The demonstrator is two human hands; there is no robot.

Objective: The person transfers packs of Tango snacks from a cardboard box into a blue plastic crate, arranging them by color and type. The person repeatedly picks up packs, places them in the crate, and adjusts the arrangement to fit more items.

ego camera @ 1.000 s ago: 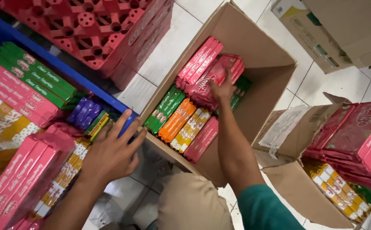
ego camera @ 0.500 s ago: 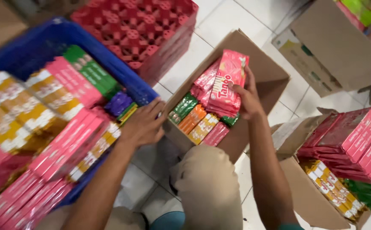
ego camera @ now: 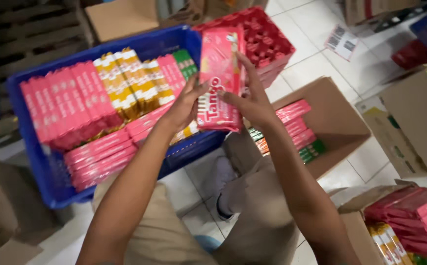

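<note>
White floor tiles [ego camera: 316, 64] with dark grout carry everything, and the person sits or crouches on them in beige trousers [ego camera: 267, 216]. Largest on the floor is a blue plastic crate [ego camera: 41, 167] at the left; rows of long pink packets [ego camera: 66, 103] fill its left half, yellow-and-white packets [ego camera: 125, 83] run along its middle, a few green packets [ego camera: 186, 61] lie toward its far right corner, and more pink packets are stacked flat along its near edge. Just beyond the crate's far right corner stands a stack of red plastic lattice trays [ego camera: 267, 39]. An open brown cardboard box [ego camera: 341, 122] sits on the floor to the right of the crate, with pink, orange and green packets lined up along its left wall. Another brown carton [ego camera: 414, 127] stands at the right edge of the floor, and at the near right corner a smaller cardboard box [ego camera: 355, 230] holds dark red packets [ego camera: 414, 211] over yellow ones.

Above the gap between the crate and the open box, both hands hold one bundle of pink wafer packets [ego camera: 220, 78] upright and clear of the floor. Left hand [ego camera: 186, 105] is closed on the bundle's lower left edge, fingers wrapped against its face. Right hand [ego camera: 252, 100] grips its right edge, fingers stretched up along the side and thumb pressed across the lower front.
</note>
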